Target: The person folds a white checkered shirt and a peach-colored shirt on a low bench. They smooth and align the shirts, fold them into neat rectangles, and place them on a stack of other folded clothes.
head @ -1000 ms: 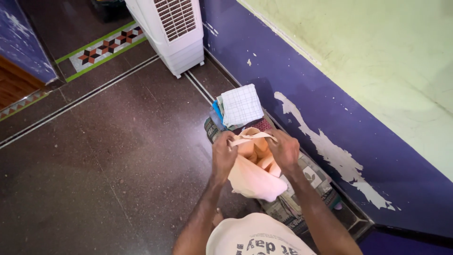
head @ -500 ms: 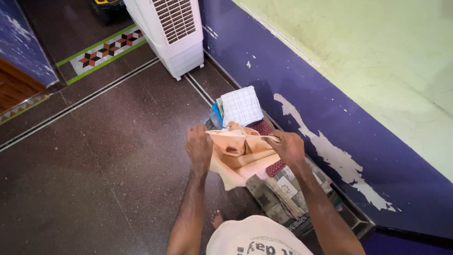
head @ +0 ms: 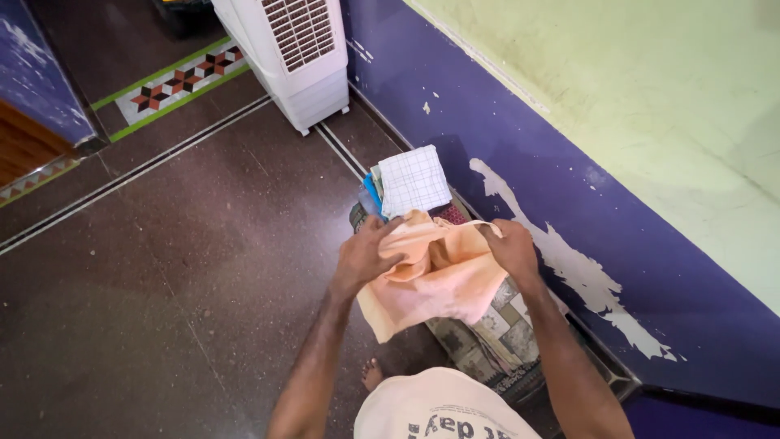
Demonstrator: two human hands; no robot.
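Note:
A peach-coloured cloth [head: 443, 280] hangs between both my hands, bunched at the top and drooping below. My left hand [head: 363, 258] grips its left upper edge and my right hand [head: 510, 248] grips its right upper corner. Just beyond the cloth lies a stack of folded clothes, topped by a white checked piece [head: 414, 179] with blue ones under it. Under the cloth, a patterned patchwork mat [head: 508, 329] runs along the foot of the wall.
A white air cooler [head: 296, 53] stands on the dark speckled floor [head: 162, 268] at the top. A blue wall with peeling paint [head: 569, 211] runs along the right. A tiled border strip [head: 175, 81] crosses the far floor. My bare foot [head: 372, 375] shows near my shirt.
My hands have come closer together, and the cloth that was stretched out flat between them half a second ago now sags in a bunch.

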